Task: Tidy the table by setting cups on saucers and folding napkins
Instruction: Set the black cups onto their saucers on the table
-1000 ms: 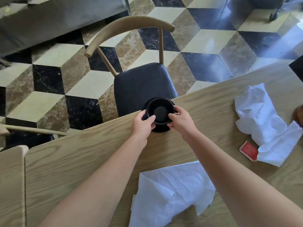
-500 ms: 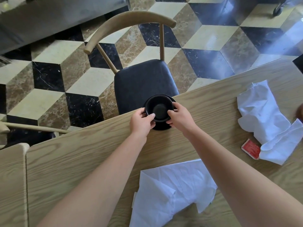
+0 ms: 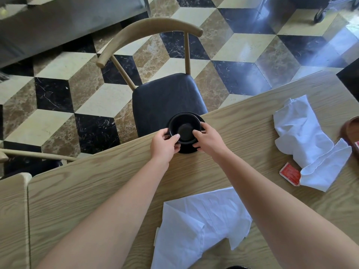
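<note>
A black cup (image 3: 184, 127) stands upright on a black saucer (image 3: 189, 150) at the far edge of the wooden table (image 3: 97, 183). My left hand (image 3: 164, 145) grips the cup's left side and my right hand (image 3: 208, 140) grips its right side, fingers over the rim. A crumpled white napkin (image 3: 198, 226) lies unfolded near me between my forearms. A second crumpled white napkin (image 3: 307, 140) lies at the right.
A chair with a black seat (image 3: 167, 98) stands just beyond the table edge behind the cup. A small red packet (image 3: 289, 172) lies beside the right napkin. A brown object (image 3: 351, 131) shows at the right edge. Another chair back (image 3: 13, 210) is at the left.
Both hands stay on the cup and saucer; they have shifted very little. The view has tilted slightly.
</note>
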